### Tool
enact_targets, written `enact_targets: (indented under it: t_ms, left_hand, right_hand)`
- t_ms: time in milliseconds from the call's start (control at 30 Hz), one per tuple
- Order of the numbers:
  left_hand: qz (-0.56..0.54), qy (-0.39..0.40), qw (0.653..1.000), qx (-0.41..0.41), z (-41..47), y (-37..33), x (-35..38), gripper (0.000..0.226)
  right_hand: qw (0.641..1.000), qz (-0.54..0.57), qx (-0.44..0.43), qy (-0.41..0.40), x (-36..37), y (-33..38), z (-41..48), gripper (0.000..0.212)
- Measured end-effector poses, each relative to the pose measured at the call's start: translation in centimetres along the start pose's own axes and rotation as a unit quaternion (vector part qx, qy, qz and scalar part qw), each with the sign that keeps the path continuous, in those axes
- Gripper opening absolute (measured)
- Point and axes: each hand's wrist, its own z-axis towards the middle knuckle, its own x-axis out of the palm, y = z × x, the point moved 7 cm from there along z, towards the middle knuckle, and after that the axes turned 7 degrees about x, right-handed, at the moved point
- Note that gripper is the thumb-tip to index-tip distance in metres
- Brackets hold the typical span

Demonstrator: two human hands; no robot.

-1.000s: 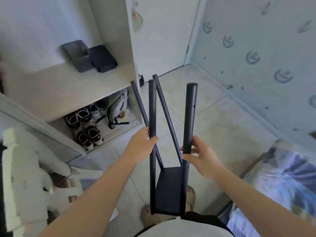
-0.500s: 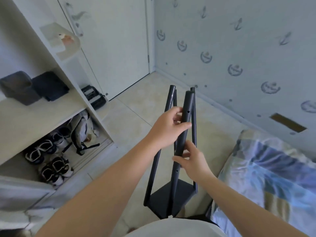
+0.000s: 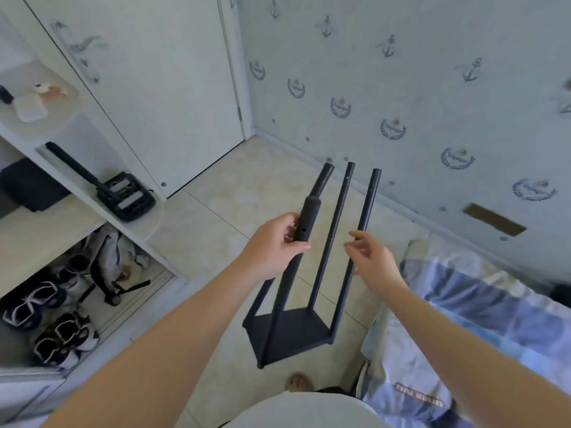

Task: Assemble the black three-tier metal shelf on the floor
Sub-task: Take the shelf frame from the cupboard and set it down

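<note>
On post (image 3: 310,209), left hand (image 3: 272,246) grips; right hand (image 3: 375,261) splayed.

The poles (image 3: 339,205) are round metal tubes in a smooth, matt black coat, with small drilled holes along them. The shelf (image 3: 296,332) panel at their foot has the same dull black finish. The floor (image 3: 222,211) is pale tile, smooth with a faint sheen. The wallpaper (image 3: 432,41) looks matt and printed. The door (image 3: 173,88) is smooth and white. The bed cover (image 3: 463,319) is soft, creased cloth — the cabinet (image 3: 40,233) pale wood-look board.
</note>
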Motion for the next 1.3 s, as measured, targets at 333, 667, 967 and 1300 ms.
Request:
enact_targets:
  t_ms: [333,667,967,1300]
  left_hand:
    - [-0.016,0.042,0.999,0.01,0.4,0.0,-4.9,0.037]
    - [-0.033,0.098,0.994,-0.02,2.1,6.2,-10.7,0.041]
    - [0.036,0.095,0.989,-0.11,9.0,19.9,-12.4,0.027]
    - [0.118,0.08,0.965,-0.219,13.0,36.4,-7.1,0.028]
  right_hand:
    - [0.974,0.056,0.166,-0.141,-7.7,-2.1,9.5,0.094]
    - [0.951,0.186,0.231,-0.09,-5.5,-3.2,12.0,0.048]
    - [0.965,0.025,0.245,-0.09,2.5,-2.4,11.4,0.019]
    - [0.95,-0.128,0.278,-0.067,13.1,-7.3,14.9,0.006]
